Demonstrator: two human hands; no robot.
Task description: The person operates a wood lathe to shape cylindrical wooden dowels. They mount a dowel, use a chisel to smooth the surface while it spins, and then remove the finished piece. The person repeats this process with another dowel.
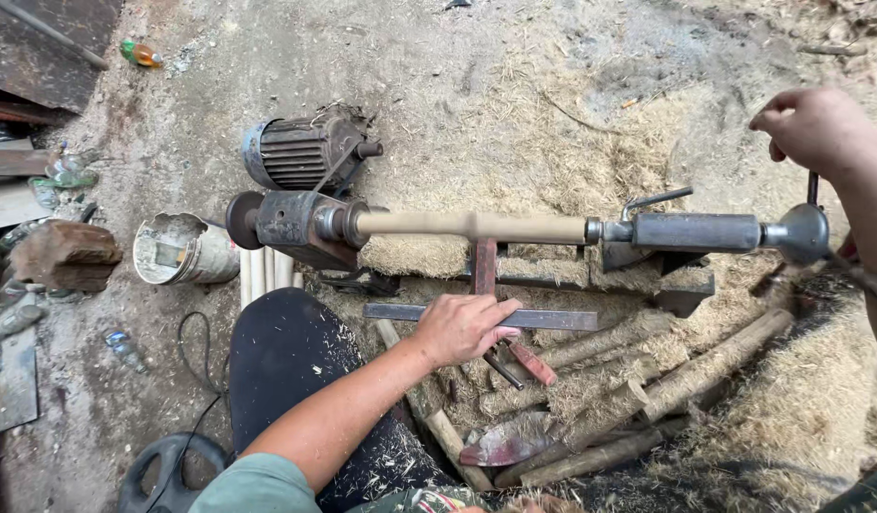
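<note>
Rough ground lathe, seen from above. Blank (471, 226), a pale wooden rod, is mounted between headstock (291, 220) on the left and tailstock (695, 231) on the right. Its long axis runs level, left to right across the view. Motor (301, 152) sits just behind the headstock.

Left hand (462, 328) lies on the flat steel bar (476, 315) that runs parallel to the blank, just on the near side of it. Fingers are curled loosely over the bar's edge, with thin dark tools (503, 370) poking out from under the palm; whether the hand actually grips one of them I cannot tell, since the palm covers the spot. The blank lies straight ahead of this hand, away from the body, near but not touching. A red upright post (484, 266) stands between bar and blank.

Right hand (813, 128) is well off to the right, fist closed around the top of a thin crank handle (812, 188) at the tailstock's far end. It is beyond the end of the blank, not beside it.

The left hand is the nearer one to the blank, about opposite its middle.

Shavings (552, 152) heaped behind the lathe; turned sticks (704, 366) lie in front; bucket (182, 249) at left.
</note>
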